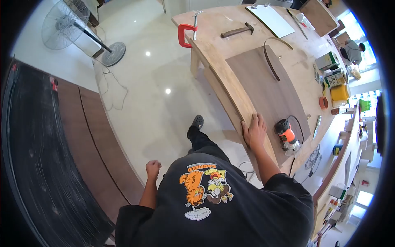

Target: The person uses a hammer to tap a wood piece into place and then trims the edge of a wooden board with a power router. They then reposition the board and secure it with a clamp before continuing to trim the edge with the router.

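Note:
My right hand [256, 131] lies on the near edge of the workbench, fingers over the top and thumb down the outer side, gripping a long wooden strip [220, 84] along that edge. Beside it on the bench, a brown curved panel [259, 80] lies flat, with an orange and black trim router [286, 132] standing on its near end. Down at my side, away from the bench, my left hand [153, 168] is closed with curled fingers; nothing shows in it. A red G-clamp [187, 35] is fixed at the bench's far corner.
On the bench [214, 21] lie a hammer [238, 30], a clipboard with white paper [270, 19], a bent thin strip [269, 61], tins [328, 61] and a yellow container [339, 94]. A standing fan [113, 54] and dark panels [88, 136] are leftward. A person [353, 51] is farther off.

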Demonstrator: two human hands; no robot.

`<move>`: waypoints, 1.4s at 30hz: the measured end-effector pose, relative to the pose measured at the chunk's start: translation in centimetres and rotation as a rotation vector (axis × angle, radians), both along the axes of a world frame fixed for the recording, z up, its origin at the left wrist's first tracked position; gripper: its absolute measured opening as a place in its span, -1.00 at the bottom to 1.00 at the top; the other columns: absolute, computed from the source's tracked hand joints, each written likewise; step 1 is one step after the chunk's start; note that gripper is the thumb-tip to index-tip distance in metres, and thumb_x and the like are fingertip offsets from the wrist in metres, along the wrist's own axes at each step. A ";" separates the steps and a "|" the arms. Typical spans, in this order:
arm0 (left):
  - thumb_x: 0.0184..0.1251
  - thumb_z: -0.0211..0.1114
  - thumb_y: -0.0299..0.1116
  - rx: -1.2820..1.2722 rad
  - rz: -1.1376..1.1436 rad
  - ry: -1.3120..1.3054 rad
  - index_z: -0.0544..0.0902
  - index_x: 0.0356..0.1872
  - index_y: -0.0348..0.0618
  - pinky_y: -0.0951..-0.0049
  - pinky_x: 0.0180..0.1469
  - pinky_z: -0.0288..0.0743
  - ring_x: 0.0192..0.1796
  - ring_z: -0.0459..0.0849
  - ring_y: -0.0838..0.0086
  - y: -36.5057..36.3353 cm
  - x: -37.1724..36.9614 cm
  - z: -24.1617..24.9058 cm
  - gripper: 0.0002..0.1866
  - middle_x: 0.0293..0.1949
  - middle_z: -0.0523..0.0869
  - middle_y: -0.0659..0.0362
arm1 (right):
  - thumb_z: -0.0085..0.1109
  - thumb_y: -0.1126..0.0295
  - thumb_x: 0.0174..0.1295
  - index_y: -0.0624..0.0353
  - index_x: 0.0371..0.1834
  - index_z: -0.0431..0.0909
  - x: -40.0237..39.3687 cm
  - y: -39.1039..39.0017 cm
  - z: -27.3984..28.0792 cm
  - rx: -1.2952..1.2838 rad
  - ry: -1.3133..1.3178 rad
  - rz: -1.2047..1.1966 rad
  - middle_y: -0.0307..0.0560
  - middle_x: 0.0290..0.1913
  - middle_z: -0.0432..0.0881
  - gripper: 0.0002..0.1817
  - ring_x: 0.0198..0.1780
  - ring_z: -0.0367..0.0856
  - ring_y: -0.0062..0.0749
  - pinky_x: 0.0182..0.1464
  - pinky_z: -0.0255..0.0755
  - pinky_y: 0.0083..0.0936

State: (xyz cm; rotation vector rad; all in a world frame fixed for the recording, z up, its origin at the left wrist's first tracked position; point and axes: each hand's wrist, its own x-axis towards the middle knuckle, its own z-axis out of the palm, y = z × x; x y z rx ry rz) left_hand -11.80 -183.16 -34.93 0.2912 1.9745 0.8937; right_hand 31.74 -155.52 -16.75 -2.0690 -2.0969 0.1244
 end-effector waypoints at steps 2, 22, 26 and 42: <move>0.36 0.24 -0.41 0.087 -0.115 -0.004 0.69 -0.24 -0.44 0.40 -0.25 0.66 -0.35 0.76 0.38 6.2 -0.1 1.1 -0.78 -0.39 0.76 0.02 | 0.21 -0.08 0.30 0.17 0.40 0.33 0.2 0.2 -0.3 -0.013 -0.023 -0.003 0.11 0.45 0.30 -0.26 0.44 0.25 0.07 0.45 0.11 -0.01; 0.48 0.25 -0.28 0.354 -0.746 -0.217 0.69 0.02 -0.32 0.49 -0.15 0.59 -0.20 0.74 0.50 50.0 7.9 12.2 -0.70 -0.18 0.79 0.13 | 0.34 -0.01 0.18 0.13 0.37 0.37 -0.4 1.0 0.0 -0.069 -0.048 -0.078 0.07 0.44 0.35 -0.25 0.41 0.30 0.04 0.41 0.16 -0.02; 0.48 0.25 -0.31 0.312 -0.893 -0.285 0.69 -0.02 -0.33 0.50 -0.15 0.59 -0.21 0.75 0.50 51.6 6.7 11.8 -0.73 -0.18 0.79 0.13 | 0.35 0.00 0.17 0.11 0.35 0.39 -0.5 0.8 -0.3 -0.043 -0.081 -0.098 0.07 0.46 0.34 -0.27 0.47 0.26 0.02 0.47 0.09 0.03; 0.38 0.29 -0.33 0.420 -1.761 -0.083 0.68 0.06 -0.22 0.35 0.03 0.61 -0.08 0.77 0.31 58.4 3.1 14.8 -0.70 -0.07 0.79 0.03 | 0.48 0.08 -0.03 0.19 0.44 0.28 -7.9 3.8 -1.5 0.019 0.104 -0.631 0.21 0.52 0.21 -0.06 0.57 0.06 0.23 0.55 0.03 0.03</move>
